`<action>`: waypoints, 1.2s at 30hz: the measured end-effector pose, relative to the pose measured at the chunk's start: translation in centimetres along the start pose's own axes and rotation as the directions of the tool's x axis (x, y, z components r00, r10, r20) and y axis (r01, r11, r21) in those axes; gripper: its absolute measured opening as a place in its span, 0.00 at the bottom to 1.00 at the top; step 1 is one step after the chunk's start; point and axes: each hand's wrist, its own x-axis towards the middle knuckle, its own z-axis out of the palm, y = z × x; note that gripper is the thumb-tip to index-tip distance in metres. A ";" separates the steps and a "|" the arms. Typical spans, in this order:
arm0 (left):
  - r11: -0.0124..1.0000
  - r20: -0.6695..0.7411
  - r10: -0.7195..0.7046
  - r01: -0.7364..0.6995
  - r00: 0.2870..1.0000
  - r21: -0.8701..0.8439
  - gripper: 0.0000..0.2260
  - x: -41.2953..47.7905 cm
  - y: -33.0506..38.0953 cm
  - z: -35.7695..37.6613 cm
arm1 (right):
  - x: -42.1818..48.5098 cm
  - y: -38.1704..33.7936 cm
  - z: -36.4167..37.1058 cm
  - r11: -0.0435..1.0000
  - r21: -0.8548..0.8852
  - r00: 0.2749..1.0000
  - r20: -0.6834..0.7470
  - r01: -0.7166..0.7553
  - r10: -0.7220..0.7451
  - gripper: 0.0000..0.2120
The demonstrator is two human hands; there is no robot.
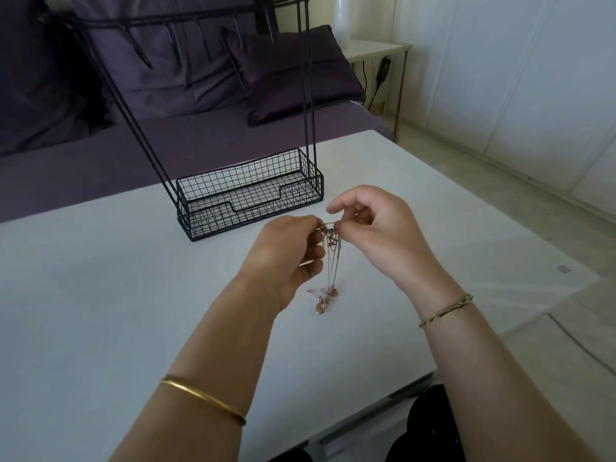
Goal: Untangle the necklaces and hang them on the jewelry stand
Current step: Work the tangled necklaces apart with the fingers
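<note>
A knot of thin tangled necklaces (330,241) hangs between my two hands above the white table (100,311). Their pink pendants (322,296) dangle down to the table top. My left hand (286,258) pinches the tangle from the left. My right hand (370,231) pinches a chain at the top of the knot from the right, index finger raised. Behind them stands the black wire jewelry stand (250,198), a mesh basket base with tall rods and a row of bare hooks (186,35) at the top.
A purple sofa with cushions (286,75) runs behind the table. A small white side table (376,51) with a black cable stands at the back right. The table's right edge (493,208) drops to a pale floor.
</note>
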 end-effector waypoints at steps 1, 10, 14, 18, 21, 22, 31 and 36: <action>1.000 -0.010 0.009 -0.009 1.000 0.012 0.09 0.0 0.0 0.1 | 0.0 0.0 0.1 0.999 -0.035 1.000 0.007 0.007 -0.007 0.10; 0.983 0.008 -0.114 0.114 0.993 -0.145 0.08 0.0 0.5 -0.2 | -0.3 -0.5 0.6 0.989 0.148 0.999 0.033 0.001 -0.006 0.06; 0.957 0.035 -0.128 0.133 0.991 -0.258 0.07 -0.1 0.6 -0.3 | -0.2 -0.4 0.5 0.975 0.218 0.999 -0.023 -0.035 0.041 0.07; 0.921 0.041 -0.107 0.114 0.993 -0.372 0.08 0.1 0.7 -0.5 | -0.2 -0.4 0.6 0.916 0.371 0.987 0.007 -0.151 0.160 0.07; 0.857 0.091 -0.088 0.122 0.992 -0.500 0.10 0.1 0.7 -0.7 | 0.0 -0.7 0.6 0.800 0.556 0.969 0.048 -0.226 0.240 0.09; 0.838 0.107 -0.079 0.125 0.991 -0.531 0.10 0.0 0.7 -0.7 | 0.0 -0.8 0.5 0.770 0.589 0.963 0.056 -0.244 0.263 0.09; 0.953 -0.060 0.096 -0.109 0.994 -0.284 0.03 0.1 0.7 -0.3 | -0.2 -0.6 0.6 0.933 0.201 0.954 0.092 -0.298 0.285 0.09; 0.917 -0.121 0.094 -0.134 0.988 -0.377 0.02 0.2 0.7 -0.2 | -0.1 -0.1 0.5 0.989 -0.004 0.988 -0.037 -0.150 0.150 0.03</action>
